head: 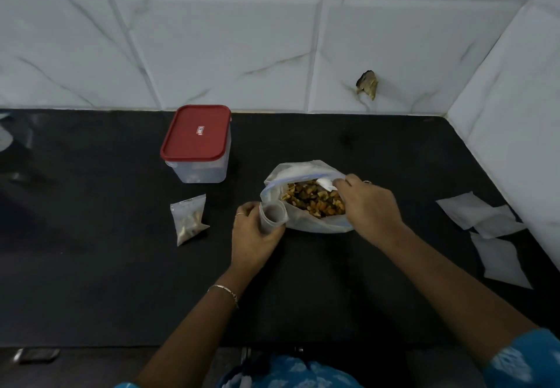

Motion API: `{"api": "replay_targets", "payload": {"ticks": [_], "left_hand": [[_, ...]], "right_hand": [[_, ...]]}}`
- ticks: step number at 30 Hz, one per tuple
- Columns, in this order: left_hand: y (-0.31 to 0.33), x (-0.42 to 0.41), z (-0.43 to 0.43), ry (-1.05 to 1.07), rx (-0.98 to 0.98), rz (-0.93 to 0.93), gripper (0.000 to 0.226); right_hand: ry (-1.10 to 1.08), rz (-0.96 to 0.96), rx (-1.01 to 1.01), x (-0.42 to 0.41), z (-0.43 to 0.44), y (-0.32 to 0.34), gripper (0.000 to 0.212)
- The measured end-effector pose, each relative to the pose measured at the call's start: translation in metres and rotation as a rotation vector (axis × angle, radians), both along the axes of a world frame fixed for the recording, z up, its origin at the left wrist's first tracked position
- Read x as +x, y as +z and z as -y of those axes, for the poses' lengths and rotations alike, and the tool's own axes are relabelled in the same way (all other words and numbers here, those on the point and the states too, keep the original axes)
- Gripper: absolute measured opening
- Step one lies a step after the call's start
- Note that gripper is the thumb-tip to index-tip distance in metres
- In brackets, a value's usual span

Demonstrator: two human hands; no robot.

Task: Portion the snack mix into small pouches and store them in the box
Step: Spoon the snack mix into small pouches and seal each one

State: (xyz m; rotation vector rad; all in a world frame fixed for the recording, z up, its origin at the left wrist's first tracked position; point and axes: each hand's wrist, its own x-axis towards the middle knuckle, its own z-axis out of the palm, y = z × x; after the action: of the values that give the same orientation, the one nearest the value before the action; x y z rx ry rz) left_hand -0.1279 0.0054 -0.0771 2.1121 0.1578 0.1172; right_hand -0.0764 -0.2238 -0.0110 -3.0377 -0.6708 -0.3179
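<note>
While both hands work at the big bag, status on the black counter (91,281):
left hand (254,236): fingers wrapped around small empty pouch (272,215), mouth held open, touching the bag's left edge
right hand (368,206): fingertips pinching a white scoop (325,184) over the snack mix (312,200)
big bag (303,172): open, mid-counter
filled pouch (189,218): lying left of hands
box (197,145): red lid on, behind filled pouch
spare pouches (485,221): flat, far right

Left hand (254,236) around open pouch (272,215), beside snack bag (306,196).
</note>
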Motion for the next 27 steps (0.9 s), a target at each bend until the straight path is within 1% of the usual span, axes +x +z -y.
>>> {"api": "replay_targets", "payload": {"ticks": [2,4,5,7,9,11,13,15,16,18,22,25,27], "left_hand": [[0.001,-0.002,0.001,-0.017,-0.042,-0.004,0.043],[0.004,-0.002,0.001,-0.045,-0.069,-0.003,0.033],[0.005,-0.002,0.001,-0.059,-0.072,-0.010,0.031],[0.005,-0.001,0.000,-0.074,-0.063,-0.031,0.031],[0.002,0.000,-0.001,-0.081,-0.041,-0.052,0.033],[0.000,0.000,-0.001,-0.088,-0.012,-0.086,0.039],[-0.001,0.001,0.001,-0.101,0.020,-0.110,0.045],[-0.001,0.002,0.002,-0.112,0.041,-0.121,0.039],[-0.001,0.003,0.003,-0.114,0.054,-0.122,0.035],[-0.002,0.004,0.004,-0.117,0.107,-0.128,0.032],[-0.004,0.005,0.007,-0.150,0.171,-0.159,0.037],[-0.007,0.006,0.005,-0.181,0.182,-0.171,0.036],[-0.008,0.007,0.003,-0.203,0.179,-0.188,0.035]], "right_hand": [[-0.003,0.028,-0.129,0.001,-0.005,-0.005,0.025],[0.000,0.022,-0.144,0.000,-0.007,-0.009,0.023],[0.010,0.011,-0.118,-0.001,-0.006,-0.013,0.025],[0.031,-0.032,-0.009,-0.004,-0.003,-0.017,0.032],[-0.019,-0.123,0.145,-0.005,-0.001,-0.016,0.031],[-0.118,-0.249,0.279,-0.001,-0.001,-0.015,0.029],[-0.224,-0.430,0.384,0.005,0.001,-0.016,0.031],[-0.311,-0.570,0.498,0.007,0.003,-0.017,0.031],[-0.337,-0.611,0.543,0.007,0.003,-0.018,0.031],[-0.375,-0.659,0.613,0.005,0.001,-0.020,0.031],[-0.438,-0.721,0.728,-0.002,-0.009,-0.025,0.033],[-0.518,-0.786,0.903,-0.004,-0.015,-0.024,0.033],[-0.589,-0.874,1.047,-0.006,-0.018,-0.020,0.030]]}}
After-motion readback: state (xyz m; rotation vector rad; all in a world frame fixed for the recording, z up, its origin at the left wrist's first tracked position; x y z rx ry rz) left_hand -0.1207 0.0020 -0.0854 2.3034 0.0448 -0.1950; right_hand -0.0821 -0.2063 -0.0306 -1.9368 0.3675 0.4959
